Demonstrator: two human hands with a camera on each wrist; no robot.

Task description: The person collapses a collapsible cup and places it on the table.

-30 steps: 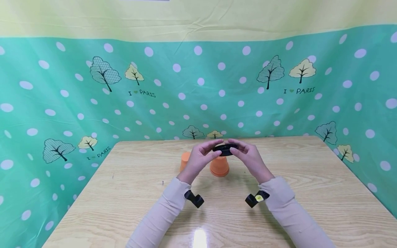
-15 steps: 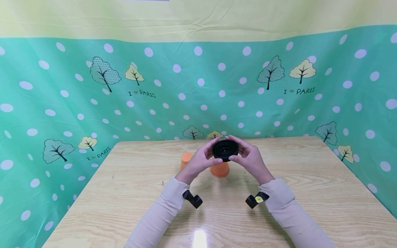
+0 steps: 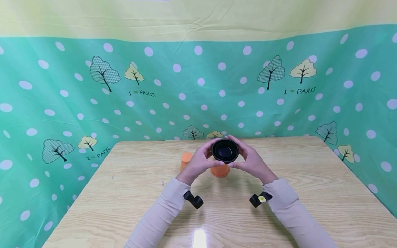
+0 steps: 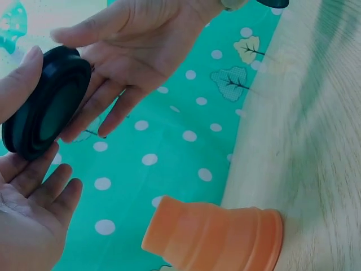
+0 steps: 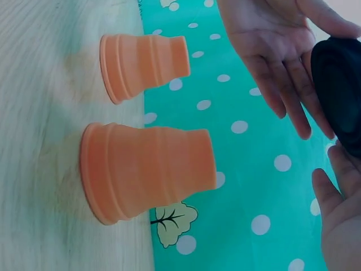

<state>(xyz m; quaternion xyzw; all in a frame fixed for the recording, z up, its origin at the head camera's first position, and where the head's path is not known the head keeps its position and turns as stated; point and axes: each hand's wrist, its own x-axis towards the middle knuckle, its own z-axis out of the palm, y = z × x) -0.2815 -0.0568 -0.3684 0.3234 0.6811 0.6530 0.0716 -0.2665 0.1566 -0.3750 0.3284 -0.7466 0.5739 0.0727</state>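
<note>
A round black collapsible cup (image 3: 225, 151), folded flat into rings, is held up above the table with its hollow side facing the head camera. My left hand (image 3: 198, 162) grips its left edge between thumb and fingers. On the opposite edge, my right hand (image 3: 253, 164) holds it the same way. In the left wrist view the folded cup (image 4: 48, 104) appears nearly edge-on between both thumbs and fingers. Behind and below the hands, two orange ringed cups stand upside down: the nearer one (image 3: 220, 171) is partly covered by the black cup, the other (image 3: 185, 159) partly by my left hand.
The wooden table (image 3: 124, 193) ends at a green dotted curtain (image 3: 204, 89) along the back and sides. Both orange cups, the larger (image 5: 149, 172) and the smaller (image 5: 144, 65), rest on their wide rims, apart from each other.
The black cup has tilted from nearly edge-on to showing its hollow ringed side to the head camera. Both hands have turned with it, still holding its edges; the orange cups have not moved.
</note>
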